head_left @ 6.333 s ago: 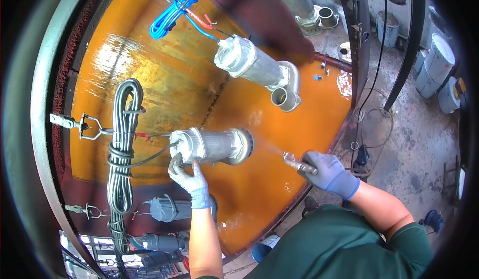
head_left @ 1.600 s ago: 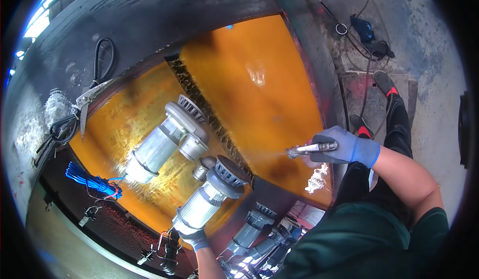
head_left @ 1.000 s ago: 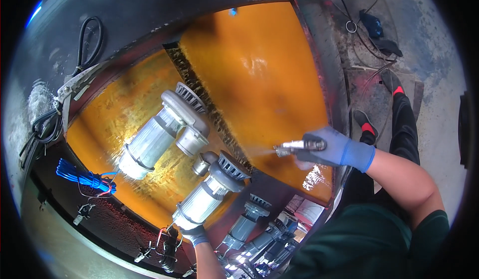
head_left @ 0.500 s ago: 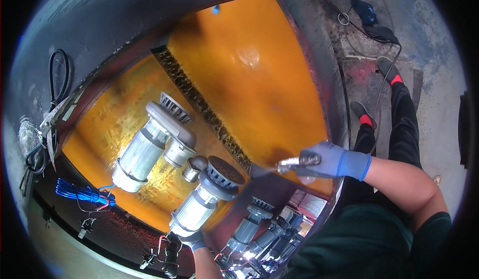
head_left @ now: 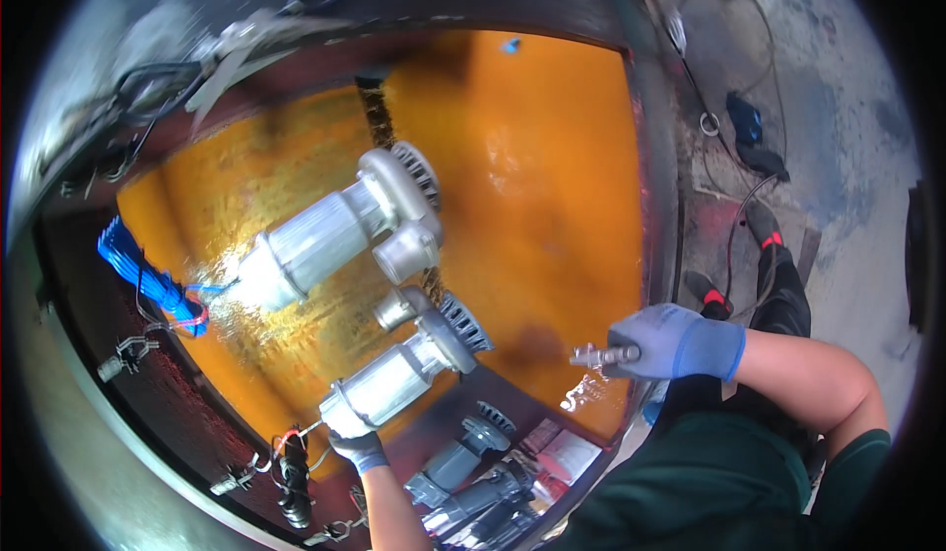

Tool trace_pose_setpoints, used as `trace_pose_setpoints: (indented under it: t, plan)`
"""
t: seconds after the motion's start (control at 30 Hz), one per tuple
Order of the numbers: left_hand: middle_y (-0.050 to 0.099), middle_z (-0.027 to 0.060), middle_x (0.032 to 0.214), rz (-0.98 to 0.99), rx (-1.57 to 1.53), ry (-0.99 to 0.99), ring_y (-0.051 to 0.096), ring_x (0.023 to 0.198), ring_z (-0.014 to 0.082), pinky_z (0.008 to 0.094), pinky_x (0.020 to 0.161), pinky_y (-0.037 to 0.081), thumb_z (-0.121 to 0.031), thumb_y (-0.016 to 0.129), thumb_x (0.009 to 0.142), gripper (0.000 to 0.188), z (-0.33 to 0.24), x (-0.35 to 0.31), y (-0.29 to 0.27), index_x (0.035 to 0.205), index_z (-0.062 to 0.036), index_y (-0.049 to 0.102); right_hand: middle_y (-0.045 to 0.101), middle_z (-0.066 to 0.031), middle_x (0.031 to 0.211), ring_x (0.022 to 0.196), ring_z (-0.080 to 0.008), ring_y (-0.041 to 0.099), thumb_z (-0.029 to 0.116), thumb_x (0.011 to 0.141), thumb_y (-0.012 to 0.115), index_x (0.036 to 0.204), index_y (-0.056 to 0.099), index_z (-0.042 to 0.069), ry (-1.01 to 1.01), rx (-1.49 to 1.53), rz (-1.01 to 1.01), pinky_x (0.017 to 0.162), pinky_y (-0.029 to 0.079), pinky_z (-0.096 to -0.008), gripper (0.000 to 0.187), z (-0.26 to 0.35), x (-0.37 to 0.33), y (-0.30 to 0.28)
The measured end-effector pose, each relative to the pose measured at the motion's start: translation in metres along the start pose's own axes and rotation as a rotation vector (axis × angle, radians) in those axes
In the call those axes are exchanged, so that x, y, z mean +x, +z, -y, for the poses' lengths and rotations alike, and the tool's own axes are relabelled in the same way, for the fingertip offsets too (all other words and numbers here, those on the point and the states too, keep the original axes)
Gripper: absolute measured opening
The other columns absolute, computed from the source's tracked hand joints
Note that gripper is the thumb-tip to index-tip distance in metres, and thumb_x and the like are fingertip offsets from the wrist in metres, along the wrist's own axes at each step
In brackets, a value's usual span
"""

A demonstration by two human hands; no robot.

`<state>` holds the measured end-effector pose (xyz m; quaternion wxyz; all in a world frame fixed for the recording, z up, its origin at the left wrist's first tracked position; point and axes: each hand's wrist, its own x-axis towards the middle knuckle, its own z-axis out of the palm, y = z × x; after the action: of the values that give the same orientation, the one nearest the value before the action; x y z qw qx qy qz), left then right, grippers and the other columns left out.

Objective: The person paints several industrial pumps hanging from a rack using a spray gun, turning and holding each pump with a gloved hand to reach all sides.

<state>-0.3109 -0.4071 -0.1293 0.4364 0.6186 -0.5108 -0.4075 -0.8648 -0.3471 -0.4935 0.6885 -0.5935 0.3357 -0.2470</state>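
In my gloved right hand [head_left: 680,344] is a small metal spray gun [head_left: 603,356], its nozzle pointing left toward the pumps. My fingers are wrapped round it. My gloved left hand [head_left: 360,449] grips the lower end of a silver submersible pump [head_left: 399,383], where wires come out; part of that hand is hidden behind the pump. This pump has a slotted strainer and a bent outlet. Beyond it hangs a larger silver submersible pump [head_left: 315,241] of similar form, with a bundle of blue cable [head_left: 148,275] at its end.
Behind the pumps stretches a wet-looking orange panel [head_left: 552,186] with a dark gap. Several grey pumps [head_left: 463,457] are at the bottom. Metal hooks [head_left: 126,359] and black cable [head_left: 294,477] hang at the left. A hose [head_left: 739,226] trails along the floor at right.
The view has turned, and both pumps appear swung to a flatter angle. The spray gun now sits lower and farther from the nearer pump; the mist at its nozzle no longer shows.
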Motion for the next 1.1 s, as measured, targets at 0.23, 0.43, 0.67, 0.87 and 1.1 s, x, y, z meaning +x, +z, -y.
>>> trace_pose_setpoints:
  t: [0.23,0.43,0.67,0.87,1.1]
  plan:
    - [0.07,0.011,0.14,-0.402,0.028,0.046,0.069,0.127,0.0307,0.0483,0.111,0.055,-0.038,0.045,0.105,0.06,0.021,-0.003,-0.042,0.151,-0.0028,0.059,0.071,-0.0186,0.089,0.086,-0.0407,0.072,0.038,0.099,0.07,0.102,0.065,0.006,-0.276,-0.192,-0.399,0.077,0.057,-0.0512,0.032,0.12,0.002,-0.018]
    - [0.072,0.0062,0.133,-0.397,-0.131,0.114,0.072,0.12,0.029,0.0472,0.105,0.058,-0.033,0.044,0.1,0.051,0.036,-0.002,-0.074,0.139,-0.009,0.068,0.069,-0.0173,0.086,0.083,-0.0393,0.072,0.032,0.097,0.075,0.1,0.063,0.007,-0.333,-0.399,-0.004,0.071,0.057,-0.0502,0.027,0.172,0.006,0.001]
    - [0.071,0.0065,0.134,-0.479,-0.153,0.179,0.068,0.127,0.0275,0.0464,0.111,0.053,-0.027,0.052,0.095,0.049,0.044,0.01,-0.06,0.138,-0.0082,0.067,0.067,-0.0159,0.08,0.076,-0.0399,0.071,0.036,0.095,0.077,0.097,0.063,0.009,-0.369,-0.356,-0.202,0.068,0.055,-0.0513,0.031,0.178,0.018,0.036]
    - [0.073,0.0077,0.124,-0.758,-0.104,-0.024,0.069,0.117,0.0244,0.0429,0.105,0.052,-0.039,0.054,0.109,0.038,0.053,0.017,-0.063,0.126,-0.0067,0.067,0.066,-0.0167,0.08,0.071,-0.0399,0.069,0.034,0.095,0.077,0.097,0.063,0.007,-0.387,-0.464,-0.373,0.063,0.055,-0.0525,0.03,0.161,0.031,0.065]
    - [0.069,0.0082,0.139,-0.632,-0.048,0.02,0.068,0.127,0.0279,0.05,0.11,0.053,-0.039,0.046,0.11,0.046,0.049,0.024,-0.086,0.14,-0.0078,0.063,0.072,-0.0159,0.091,0.088,-0.0388,0.073,0.038,0.094,0.077,0.1,0.067,0.009,-0.106,-0.434,-0.015,0.079,0.057,-0.0509,0.032,0.163,0.028,0.053]
